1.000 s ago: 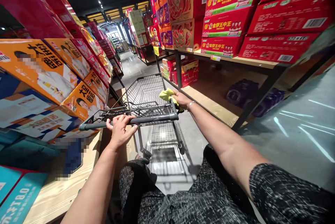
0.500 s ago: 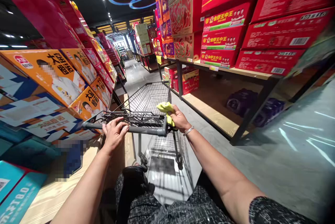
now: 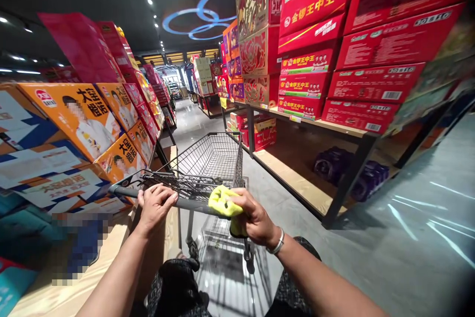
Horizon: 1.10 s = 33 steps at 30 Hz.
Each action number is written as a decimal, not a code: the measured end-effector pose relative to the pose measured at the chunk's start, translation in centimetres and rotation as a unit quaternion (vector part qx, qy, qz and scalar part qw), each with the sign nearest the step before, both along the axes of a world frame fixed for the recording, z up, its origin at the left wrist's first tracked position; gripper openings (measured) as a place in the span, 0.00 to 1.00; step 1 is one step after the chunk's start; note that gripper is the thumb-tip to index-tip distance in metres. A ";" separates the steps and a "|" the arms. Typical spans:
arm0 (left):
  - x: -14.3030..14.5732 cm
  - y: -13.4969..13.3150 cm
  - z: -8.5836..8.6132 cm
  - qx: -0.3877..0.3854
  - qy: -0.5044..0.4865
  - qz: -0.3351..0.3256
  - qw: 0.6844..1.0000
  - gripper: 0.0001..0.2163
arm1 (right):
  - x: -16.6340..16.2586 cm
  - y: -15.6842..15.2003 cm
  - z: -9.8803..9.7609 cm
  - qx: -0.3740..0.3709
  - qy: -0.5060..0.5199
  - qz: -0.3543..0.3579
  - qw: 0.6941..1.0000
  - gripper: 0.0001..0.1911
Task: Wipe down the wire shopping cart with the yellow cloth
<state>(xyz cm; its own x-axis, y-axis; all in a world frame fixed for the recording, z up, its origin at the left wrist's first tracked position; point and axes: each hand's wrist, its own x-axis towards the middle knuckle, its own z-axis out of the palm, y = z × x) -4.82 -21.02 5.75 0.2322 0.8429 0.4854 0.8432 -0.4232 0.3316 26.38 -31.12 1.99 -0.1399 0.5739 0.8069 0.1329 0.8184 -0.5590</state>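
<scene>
A wire shopping cart stands in front of me, its grey handlebar running across at waist height. My left hand is closed around the handlebar left of its middle. At the bar's right end, my right hand pinches a yellow-green cloth. The cloth lies over the bar end, and part of it hangs below the fingers. Wire mesh of the basket shows beyond the bar, with nothing visible inside it.
Orange drink cartons are stacked close on the left. At right, red boxes fill a black-legged shelf, with purple-wrapped packs beneath. A shiny floor aisle runs ahead between displays.
My right hand has moved with the cloth from the cart's right side frame back onto the handlebar's right end. My left hand keeps hold of the bar. The view has tilted up slightly.
</scene>
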 end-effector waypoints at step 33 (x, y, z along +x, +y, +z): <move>1.7 5.3 -1.1 -0.011 -0.043 0.069 0.997 0.19 | 1.7 9.9 -1.3 -0.328 0.183 0.004 0.927 0.34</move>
<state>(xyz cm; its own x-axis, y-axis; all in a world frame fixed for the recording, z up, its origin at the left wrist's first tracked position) -3.09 -15.77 4.70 0.0719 0.8749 0.4790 0.8604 -0.2973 0.4138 28.12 -21.21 0.72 0.0684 0.9577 0.2797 -0.1679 0.2874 -0.9430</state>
